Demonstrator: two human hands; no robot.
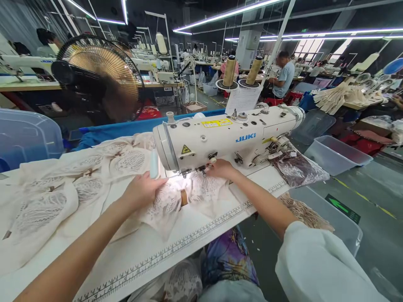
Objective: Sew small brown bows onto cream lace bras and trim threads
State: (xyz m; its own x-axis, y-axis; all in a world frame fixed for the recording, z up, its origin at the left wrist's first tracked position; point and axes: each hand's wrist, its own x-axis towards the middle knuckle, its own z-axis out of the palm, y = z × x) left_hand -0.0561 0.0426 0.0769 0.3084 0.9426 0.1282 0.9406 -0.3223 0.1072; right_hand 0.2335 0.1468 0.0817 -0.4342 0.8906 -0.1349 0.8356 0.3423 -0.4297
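Observation:
A white JUKI sewing machine (226, 134) stands on the white table (147, 251). Cream lace fabric (163, 205) lies under its needle, lit brightly. My left hand (141, 191) rests on the lace just left of the needle, fingers curled and pressing the cloth. My right hand (220, 169) sits right of the needle under the machine arm, fingers pinched on the lace edge. More of the same lace (56, 193) is piled across the left of the table.
A ruler strip (189, 239) runs along the table's front edge. A round fan (100, 77) stands behind left. Clear plastic bins (335, 155) sit on the floor at right, one holding fabric (302, 212). Thread cones (229, 71) stand behind the machine. Other people work at far benches.

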